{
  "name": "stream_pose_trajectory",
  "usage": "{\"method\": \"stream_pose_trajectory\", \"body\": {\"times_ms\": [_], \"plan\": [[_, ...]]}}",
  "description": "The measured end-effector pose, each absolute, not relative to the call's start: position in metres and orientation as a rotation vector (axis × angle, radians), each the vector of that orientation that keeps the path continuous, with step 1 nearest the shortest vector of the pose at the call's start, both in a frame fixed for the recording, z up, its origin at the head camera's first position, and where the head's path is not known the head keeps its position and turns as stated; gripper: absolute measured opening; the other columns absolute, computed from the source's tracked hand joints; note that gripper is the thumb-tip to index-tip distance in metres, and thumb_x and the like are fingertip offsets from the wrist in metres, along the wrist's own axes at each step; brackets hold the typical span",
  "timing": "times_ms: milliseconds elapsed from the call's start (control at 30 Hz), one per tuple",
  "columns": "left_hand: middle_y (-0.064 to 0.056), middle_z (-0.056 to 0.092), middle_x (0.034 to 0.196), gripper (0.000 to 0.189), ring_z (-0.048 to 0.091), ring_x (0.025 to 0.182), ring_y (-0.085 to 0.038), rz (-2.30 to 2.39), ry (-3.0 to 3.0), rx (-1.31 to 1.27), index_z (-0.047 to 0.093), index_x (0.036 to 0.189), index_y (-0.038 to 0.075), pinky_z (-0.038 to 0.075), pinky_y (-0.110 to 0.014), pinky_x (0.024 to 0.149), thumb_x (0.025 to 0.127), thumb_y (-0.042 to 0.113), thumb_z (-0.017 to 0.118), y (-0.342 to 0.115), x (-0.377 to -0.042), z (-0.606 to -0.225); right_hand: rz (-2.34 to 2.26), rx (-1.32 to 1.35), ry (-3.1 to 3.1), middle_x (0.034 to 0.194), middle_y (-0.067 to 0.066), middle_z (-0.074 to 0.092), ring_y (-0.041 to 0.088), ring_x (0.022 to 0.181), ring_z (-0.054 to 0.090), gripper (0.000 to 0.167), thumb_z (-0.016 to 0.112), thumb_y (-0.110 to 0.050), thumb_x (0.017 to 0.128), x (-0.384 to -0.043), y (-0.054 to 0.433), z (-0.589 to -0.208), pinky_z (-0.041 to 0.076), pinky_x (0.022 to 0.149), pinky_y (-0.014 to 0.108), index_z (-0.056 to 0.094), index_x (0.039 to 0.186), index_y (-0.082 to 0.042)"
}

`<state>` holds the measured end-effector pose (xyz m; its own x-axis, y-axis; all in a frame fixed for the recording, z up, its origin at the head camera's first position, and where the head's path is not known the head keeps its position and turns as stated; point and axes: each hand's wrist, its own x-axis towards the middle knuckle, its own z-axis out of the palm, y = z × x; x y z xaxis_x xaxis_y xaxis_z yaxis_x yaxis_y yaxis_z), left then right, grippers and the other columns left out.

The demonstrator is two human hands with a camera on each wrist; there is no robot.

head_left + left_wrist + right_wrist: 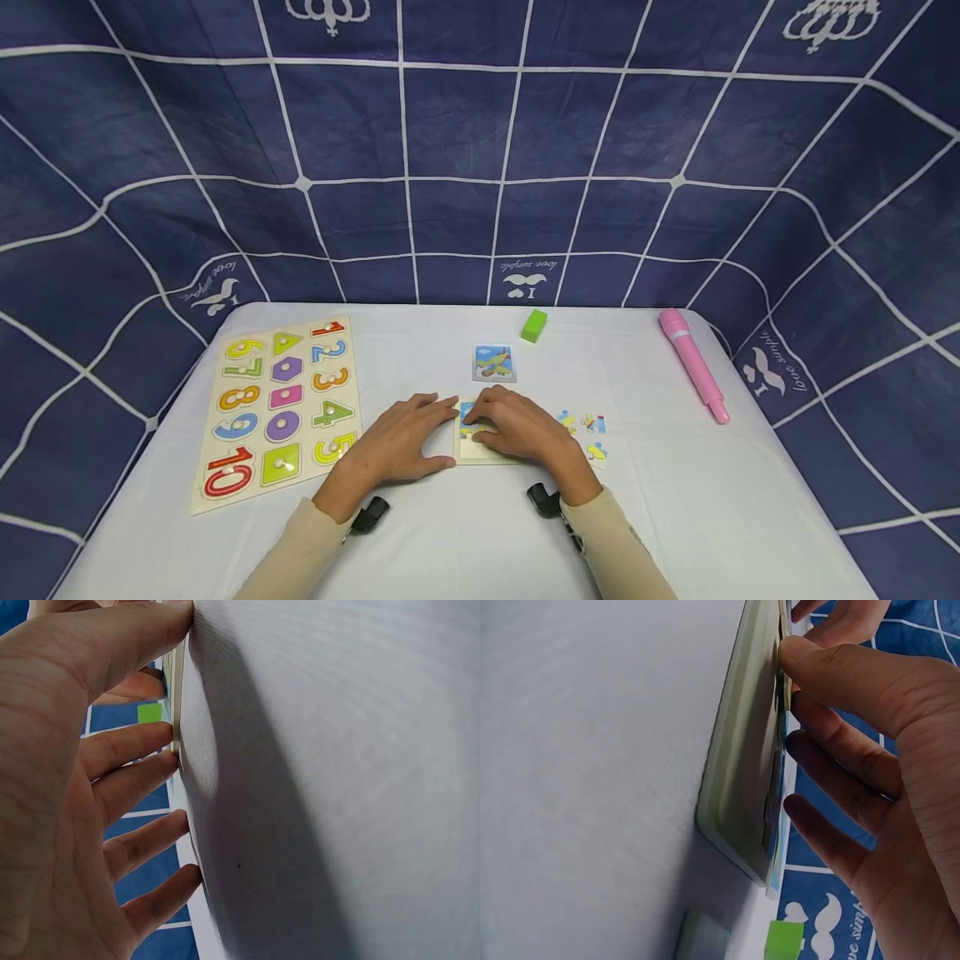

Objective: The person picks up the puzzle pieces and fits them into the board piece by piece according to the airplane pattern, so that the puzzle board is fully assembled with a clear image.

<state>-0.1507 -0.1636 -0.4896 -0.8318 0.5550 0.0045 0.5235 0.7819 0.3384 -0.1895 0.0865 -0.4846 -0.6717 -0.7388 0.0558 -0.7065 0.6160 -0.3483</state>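
White-clothed table (450,542): carries everything here, its back edge running along the blue check curtain (562,125).
Knobbed number board (306,442): lies flat beside the table's left edge.
Left hand (401,437): fingers apart and lightly bent, thumb and index tips against the wooden tray's left edge, little finger out on the cloth. A good brace; even pressure should keep the tray from skidding.
Right hand (517,423): over the tray; thumb and index finger look clamped on a jigsaw piece, remaining fingers apart and free of it.
Wooden jigsaw tray (491,458): midway across the table, picture showing at its far left; the hand hides the rest.
Pink stick (694,365): slants by the table's back right corner.
Airplane picture card (493,363): just behind the tray, toward the back edge; worth checking for which way the piece turns.
Green block (534,326): near the back edge's middle.
Loose jigsaw pieces (596,451): just beyond the tray's right side.
Jigsaw piece (787,694): above the tray's left part, best lowered flat, tabs lined up, then pressed rather than forced.
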Motion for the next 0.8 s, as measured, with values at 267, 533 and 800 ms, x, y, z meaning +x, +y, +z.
{"method": "stream_pose_trajectory", "body": {"times_ms": [267,533,800], "plan": [[0.002,0.051,0.165,0.078,0.045,0.153,-0.031,0.5,2.876,0.874,0.059,0.155,0.017,0.044,-0.057,0.118,0.092,0.055,0.081,-0.163,-0.15,-0.49,-0.504,-1.218,2.757,0.119,-0.005,0.071,0.014,0.12,0.065,0.023,0.082,-0.022,0.098,-0.188,0.086,-0.486,0.053,0.109,0.033,0.082,0.121,-0.019],[0.001,0.051,0.165,0.078,0.045,0.153,-0.031,0.515,2.874,0.879,0.059,0.156,0.017,0.044,-0.057,0.118,0.092,0.054,0.082,-0.163,-0.15,-0.49,-0.511,-1.221,2.762,0.12,-0.006,0.071,0.014,0.122,0.064,0.024,0.084,-0.024,0.097,-0.189,0.088,-0.485,0.052,0.11,0.033,0.082,0.121,-0.019],[0.0,0.051,0.165,0.073,0.046,0.152,-0.033,0.494,2.885,0.935,0.06,0.154,0.022,0.045,-0.058,0.117,0.092,0.053,0.081,-0.164,-0.15,-0.492,-0.591,-1.13,2.787,0.118,-0.007,0.071,0.014,0.119,0.064,0.026,0.085,-0.024,0.095,-0.189,0.104,-0.477,0.055,0.105,0.035,0.082,0.121,-0.018]]}}
